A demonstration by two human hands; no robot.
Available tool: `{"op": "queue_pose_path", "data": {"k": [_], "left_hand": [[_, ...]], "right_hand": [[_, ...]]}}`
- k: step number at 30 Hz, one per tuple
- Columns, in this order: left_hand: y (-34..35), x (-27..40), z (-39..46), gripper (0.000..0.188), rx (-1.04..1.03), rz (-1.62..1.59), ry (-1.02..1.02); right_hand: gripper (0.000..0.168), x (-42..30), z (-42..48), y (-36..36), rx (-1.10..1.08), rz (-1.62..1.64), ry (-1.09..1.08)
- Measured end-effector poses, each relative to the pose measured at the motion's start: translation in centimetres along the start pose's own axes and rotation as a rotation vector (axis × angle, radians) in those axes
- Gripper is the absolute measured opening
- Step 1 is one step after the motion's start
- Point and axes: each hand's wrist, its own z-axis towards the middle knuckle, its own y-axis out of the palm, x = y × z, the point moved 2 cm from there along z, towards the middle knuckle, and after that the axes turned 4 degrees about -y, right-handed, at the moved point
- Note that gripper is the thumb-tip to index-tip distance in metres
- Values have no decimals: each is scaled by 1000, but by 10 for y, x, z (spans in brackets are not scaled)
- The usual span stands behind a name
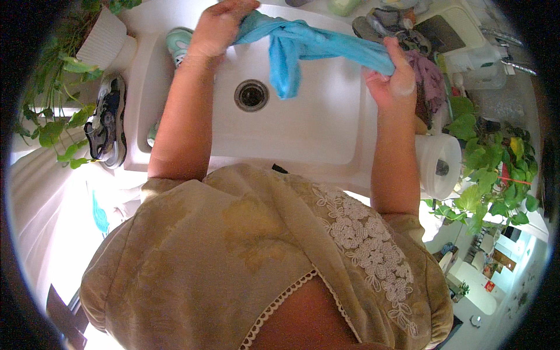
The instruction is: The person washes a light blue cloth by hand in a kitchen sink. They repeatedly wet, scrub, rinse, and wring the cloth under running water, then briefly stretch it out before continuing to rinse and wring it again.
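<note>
A bright blue cloth is stretched between both hands above the sink, with one narrow part hanging down below the rest. My left hand grips its left end near the top edge of the view; some fingers are cut off there. On the other side, my right hand holds the right end, fingers below and thumb on top. Under the cloth lies the white sink basin with a round metal drain. Partly hidden behind my left forearm, a mint-green shoe leans at the basin's left side.
A black and grey shoe rests on the left rim beside a potted plant. To the right are grey shoes, a mauve cloth, a white plastic bucket, clear plastic containers and trailing leaves.
</note>
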Motion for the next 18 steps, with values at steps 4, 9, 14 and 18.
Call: {"op": "queue_pose_path", "data": {"k": [4,9,14,18], "left_hand": [[-17,0,1,27,-42,-453,-168],[-45,-2,8,31,-62,-816,-234],[-45,20,0,36,-132,-1016,-152],[-31,37,-13,36,-193,-1092,-132]], "right_hand": [[18,0,-8,30,301,-181,-259],[18,-1,-5,26,272,-472,-324],[22,8,-7,19,323,-1440,-525],[16,10,-8,21,253,-1610,-452]]}}
